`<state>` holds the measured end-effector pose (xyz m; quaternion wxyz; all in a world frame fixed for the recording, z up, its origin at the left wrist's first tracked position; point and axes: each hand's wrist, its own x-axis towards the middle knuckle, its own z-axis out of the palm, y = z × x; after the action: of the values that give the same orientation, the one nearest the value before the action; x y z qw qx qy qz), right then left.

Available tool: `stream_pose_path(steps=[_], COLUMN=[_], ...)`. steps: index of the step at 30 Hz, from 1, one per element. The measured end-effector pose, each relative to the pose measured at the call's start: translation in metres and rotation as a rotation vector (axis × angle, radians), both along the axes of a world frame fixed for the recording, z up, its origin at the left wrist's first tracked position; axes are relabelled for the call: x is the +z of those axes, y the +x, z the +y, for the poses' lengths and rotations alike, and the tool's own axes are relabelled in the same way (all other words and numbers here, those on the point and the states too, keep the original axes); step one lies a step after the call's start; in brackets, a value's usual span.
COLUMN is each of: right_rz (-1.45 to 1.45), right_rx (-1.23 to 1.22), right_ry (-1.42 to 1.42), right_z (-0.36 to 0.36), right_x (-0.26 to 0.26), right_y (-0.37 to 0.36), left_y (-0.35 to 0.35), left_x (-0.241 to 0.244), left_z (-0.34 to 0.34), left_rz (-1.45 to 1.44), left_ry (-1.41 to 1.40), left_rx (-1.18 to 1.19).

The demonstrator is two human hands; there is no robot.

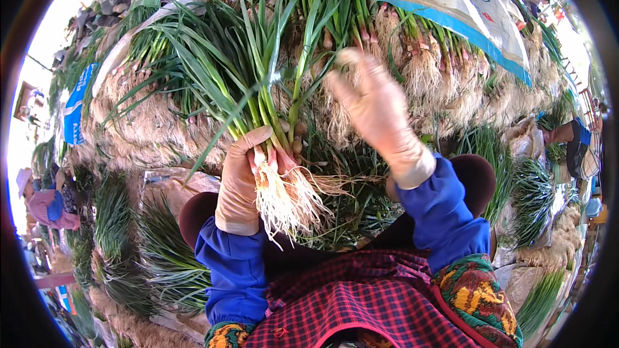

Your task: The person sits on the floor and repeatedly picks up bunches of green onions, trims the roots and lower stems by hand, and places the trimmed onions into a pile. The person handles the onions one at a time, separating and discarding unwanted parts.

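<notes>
A small bunch of green garlic plants point(265, 106) stands in my gloved left hand point(238, 183), its fingers wrapped around the stems just above the pinkish bulbs. Pale stringy roots point(278, 198) hang below that grip, while the long green leaves fan upward. To the right, my gloved right hand point(377, 108) is raised and blurred by motion, fingers spread, with nothing visible in it. Behind both hands lies a long heap of green garlic point(430, 70), its roots facing me. Loose green leaves point(372, 212) litter the ground between my knees.
Woven sacks point(449, 14) partly cover the heap. Bundles of green garlic lie at left point(169, 251) and right point(532, 198). One person point(51, 203) is at the far left; another person's arm point(558, 134) shows at right. My knees point(471, 181) flank the loose leaves.
</notes>
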<state>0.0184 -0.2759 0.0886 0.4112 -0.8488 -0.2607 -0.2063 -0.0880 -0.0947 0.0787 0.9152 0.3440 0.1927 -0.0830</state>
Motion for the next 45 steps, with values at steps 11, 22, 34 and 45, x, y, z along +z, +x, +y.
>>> stream_pose_path(steps=[11, 22, 34, 45], right_rz=[0.921, 0.686, 1.327, 0.892], right_rx=[0.568, 0.524, 0.519, 0.408], right_ry=[0.611, -0.553, 0.528, 0.915], right_z=[0.039, 0.015, -0.002, 0.041], right_x=[-0.033, -0.092, -0.014, -0.014], right_y=[-0.03, -0.032, -0.052, 0.033], left_y=[-0.005, -0.005, -0.01, -0.014], left_x=[-0.009, -0.017, -0.005, -0.006], left_z=[0.001, 0.018, 0.013, 0.013], left_rz=[-0.136, -0.288, -0.239, -0.279], left_ry=[-0.066, -0.294, -0.276, -0.276], left_rx=[-0.083, -0.082, -0.04, 0.019])
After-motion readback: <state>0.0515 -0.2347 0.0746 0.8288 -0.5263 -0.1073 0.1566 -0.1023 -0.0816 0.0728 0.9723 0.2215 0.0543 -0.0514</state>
